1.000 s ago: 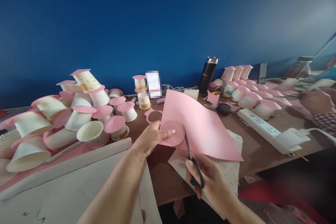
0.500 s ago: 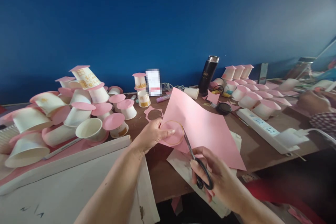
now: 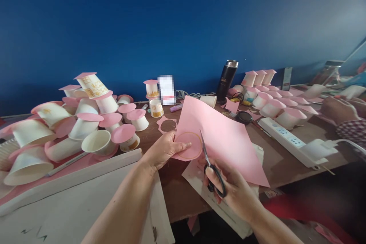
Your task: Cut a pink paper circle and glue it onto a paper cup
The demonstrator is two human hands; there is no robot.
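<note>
My left hand (image 3: 166, 148) pinches the left edge of a pink paper sheet (image 3: 220, 133), its thumb lying on a circle (image 3: 191, 148) outlined in brownish yellow. Black-handled scissors (image 3: 219, 181) are in my right hand (image 3: 231, 187), fingers through the loops. Their blades (image 3: 204, 146) point up and away, at the right side of the circle, with the paper between or against them. The lower edge of the circle is separated from the sheet. Under the sheet lies a whitish paper (image 3: 211, 194) on the brown table.
Many paper cups with pink paper discs (image 3: 97, 141) pile up at left, behind a white board (image 3: 71, 198). A black flask (image 3: 227, 80), a power strip (image 3: 286, 133) and more pink-topped cups (image 3: 271, 108) stand right. Another person's hand (image 3: 337, 108) is at far right.
The scissors and my right hand have shifted slightly left and forward along the circle's edge. The lower right of the circle now stands apart from the sheet. My left hand keeps its hold.
</note>
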